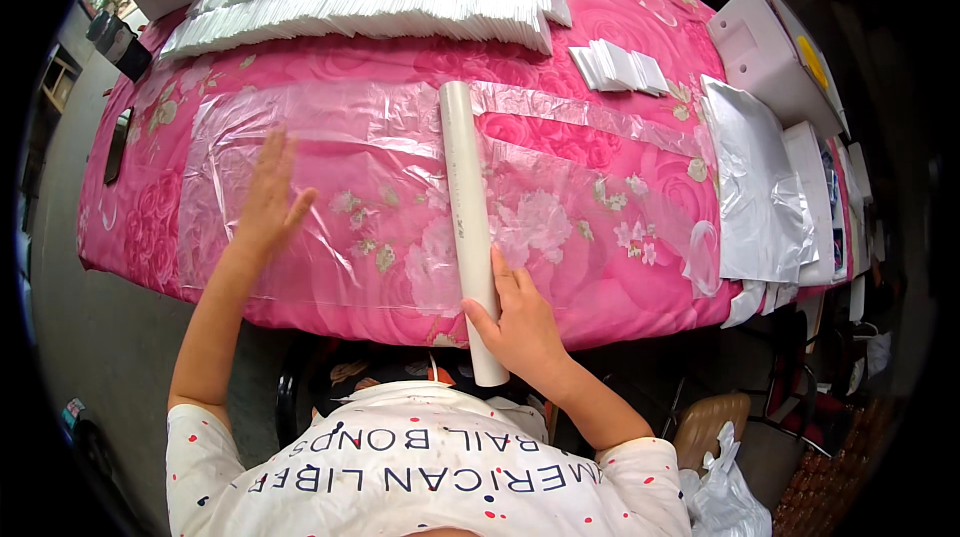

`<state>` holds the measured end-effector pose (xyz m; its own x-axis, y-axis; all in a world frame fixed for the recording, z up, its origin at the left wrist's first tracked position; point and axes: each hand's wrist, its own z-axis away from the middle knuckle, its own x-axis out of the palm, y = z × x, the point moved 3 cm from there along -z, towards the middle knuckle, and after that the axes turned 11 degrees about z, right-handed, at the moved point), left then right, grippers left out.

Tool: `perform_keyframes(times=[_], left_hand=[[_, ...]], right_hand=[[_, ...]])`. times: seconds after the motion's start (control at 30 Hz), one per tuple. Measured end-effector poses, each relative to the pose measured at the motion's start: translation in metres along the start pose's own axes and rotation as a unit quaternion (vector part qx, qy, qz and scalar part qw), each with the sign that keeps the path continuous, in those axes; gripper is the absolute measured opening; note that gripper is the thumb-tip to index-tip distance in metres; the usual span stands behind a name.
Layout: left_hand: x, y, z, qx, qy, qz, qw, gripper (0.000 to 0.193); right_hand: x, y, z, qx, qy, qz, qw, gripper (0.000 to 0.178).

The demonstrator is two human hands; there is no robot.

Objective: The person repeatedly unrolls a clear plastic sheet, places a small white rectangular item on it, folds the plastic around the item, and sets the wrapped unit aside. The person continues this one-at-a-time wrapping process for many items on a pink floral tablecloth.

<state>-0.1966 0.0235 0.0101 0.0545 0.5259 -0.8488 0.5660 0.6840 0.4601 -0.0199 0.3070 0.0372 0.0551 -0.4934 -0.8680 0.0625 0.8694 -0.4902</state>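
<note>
A long pale tube (463, 177) lies lengthwise on the pink flowered cloth, its near end jutting past the table's front edge. My right hand (520, 325) grips it near that end, thumb across the top and fingers along its right side. Left of the tube, a clear plastic sheet (370, 227) is spread over the cloth, with creases that catch the light. My left hand (268, 197) is over this sheet, open, fingers stretched out and slightly blurred; whether it touches the plastic I cannot tell. More clear film (600, 192) lies right of the tube.
Rows of folded white pieces (370, 2) fill the far side, with a smaller pile (620, 67) to their right. A white box (770, 57) and silvery-white bags (755, 187) stand at the right. At the left are a dark bottle (118, 45) and a phone (118, 145).
</note>
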Motion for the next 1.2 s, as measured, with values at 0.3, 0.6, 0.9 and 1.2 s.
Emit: perform_keyframes(times=[0.3,0.6,0.9,1.2], left_hand=[[0.081,0.145,0.001,0.120,-0.117,0.173,0.971,0.082],[0.080,0.164,0.001,0.119,-0.138,0.130,0.975,0.085],[0.069,0.180,-0.003,0.125,-0.104,0.313,0.936,0.073],[0.029,0.103,-0.002,-0.295,-0.122,0.668,0.672,0.018]], right_hand=[[-0.020,0.104,-0.026,-0.063,0.082,0.220,0.970,0.064],[-0.097,0.291,0.033,0.195,0.258,0.265,0.909,0.044],[-0.066,0.131,-0.001,0.096,0.302,-0.164,0.934,0.013],[-0.031,-0.046,0.006,-0.266,0.145,-0.110,0.947,0.027]])
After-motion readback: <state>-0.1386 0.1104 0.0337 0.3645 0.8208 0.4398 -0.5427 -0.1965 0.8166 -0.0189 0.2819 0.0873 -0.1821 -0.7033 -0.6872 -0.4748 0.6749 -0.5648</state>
